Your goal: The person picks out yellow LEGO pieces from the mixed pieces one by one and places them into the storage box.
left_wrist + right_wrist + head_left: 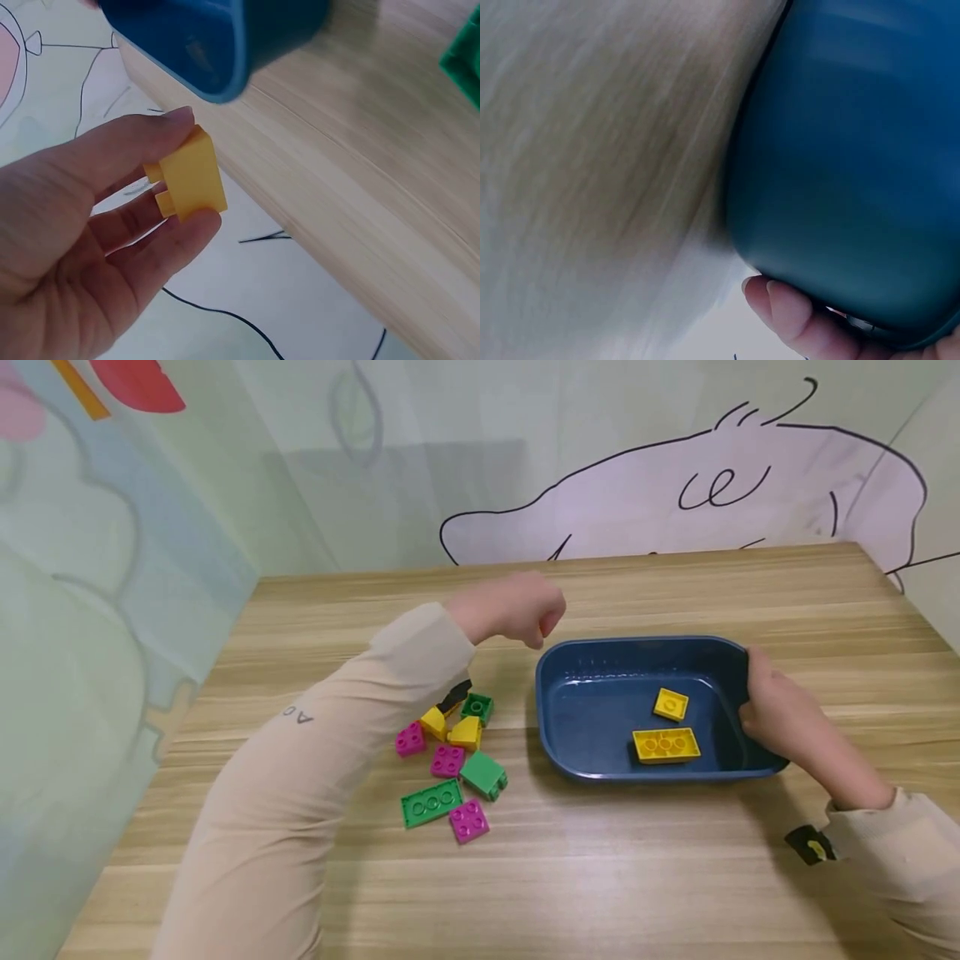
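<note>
My left hand (pixel 513 608) is above the table, just left of the blue tray's far left corner. In the left wrist view its thumb and fingers pinch a yellow toy brick (pixel 195 176) with a slanted side and studs; the head view hides this brick behind the hand. My right hand (pixel 786 710) grips the right end of the blue tray (pixel 585 722). Several of its fingers (pixel 789 309) curl beneath the rim in the right wrist view. Inside the tray lie a small yellow brick (pixel 671 704) and a longer yellow brick (pixel 666 746).
Left of the tray lies a loose group of bricks: a green block (pixel 483 775), a long green brick (pixel 432 803), a magenta brick (pixel 468 822), a yellow brick (pixel 466 733) and others, partly behind the left sleeve (pixel 315 760). A wall borders the wooden table (pixel 600 877).
</note>
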The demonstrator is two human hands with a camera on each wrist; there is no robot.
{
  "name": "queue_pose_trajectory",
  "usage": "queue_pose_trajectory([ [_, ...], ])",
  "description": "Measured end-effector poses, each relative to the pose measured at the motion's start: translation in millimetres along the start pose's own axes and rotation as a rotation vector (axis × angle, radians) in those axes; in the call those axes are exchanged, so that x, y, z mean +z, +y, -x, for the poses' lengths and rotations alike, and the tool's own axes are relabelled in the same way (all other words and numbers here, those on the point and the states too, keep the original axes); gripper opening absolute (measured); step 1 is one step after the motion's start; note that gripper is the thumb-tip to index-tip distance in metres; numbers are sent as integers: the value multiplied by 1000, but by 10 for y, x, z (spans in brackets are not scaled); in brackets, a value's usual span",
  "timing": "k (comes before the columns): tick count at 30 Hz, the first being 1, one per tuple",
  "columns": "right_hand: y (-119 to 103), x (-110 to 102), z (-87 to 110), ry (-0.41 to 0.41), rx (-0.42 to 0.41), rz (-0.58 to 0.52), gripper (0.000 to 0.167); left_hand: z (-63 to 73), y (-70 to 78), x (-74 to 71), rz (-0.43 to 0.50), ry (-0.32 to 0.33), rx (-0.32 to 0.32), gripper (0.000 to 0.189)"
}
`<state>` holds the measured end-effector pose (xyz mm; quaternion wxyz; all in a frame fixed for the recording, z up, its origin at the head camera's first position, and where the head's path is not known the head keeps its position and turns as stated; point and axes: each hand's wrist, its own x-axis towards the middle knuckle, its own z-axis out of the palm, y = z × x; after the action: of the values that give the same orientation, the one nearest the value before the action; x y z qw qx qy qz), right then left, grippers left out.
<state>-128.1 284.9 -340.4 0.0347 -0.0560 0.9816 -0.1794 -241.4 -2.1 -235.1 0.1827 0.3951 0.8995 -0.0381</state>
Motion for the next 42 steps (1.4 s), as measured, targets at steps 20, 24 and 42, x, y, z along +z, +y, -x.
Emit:
queue_pose_trajectory([
  [20, 12, 18, 21, 40, -19, 6, 69, -212, 332, -31, -16, 21, 103, 12],
  [24, 3, 18, 20, 40, -20, 5, 68, -250, 385, -20, -34, 21, 123, 11],
  [42, -5, 1, 9, 17, 12, -2, 69, -513, 640, 54, -43, 7, 203, 12],
])
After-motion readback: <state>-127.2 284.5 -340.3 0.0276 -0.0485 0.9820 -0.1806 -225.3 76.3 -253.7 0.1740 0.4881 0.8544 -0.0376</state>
